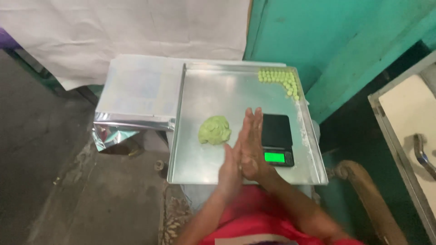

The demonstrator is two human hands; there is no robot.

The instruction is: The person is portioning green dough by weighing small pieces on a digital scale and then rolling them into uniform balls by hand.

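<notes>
Both hands, left hand (230, 169) and right hand (252, 144), press palm-to-palm above a steel tray (204, 90) beside green dough (215, 129).

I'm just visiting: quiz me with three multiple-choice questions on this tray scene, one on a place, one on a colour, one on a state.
1. Where do the small green balls lie on the metal tray?
A far right corner
B near left corner
C on the scale

2. What colour is the dough lump?
A white
B pale green
C red

3. How are the left hand and right hand?
A wide apart
B gripping the tray
C pressed palm to palm

Key: 1 A, they cluster at the far right rim; 2 B, it matches the balls; 3 C, palms meet beside the black scale.
</notes>
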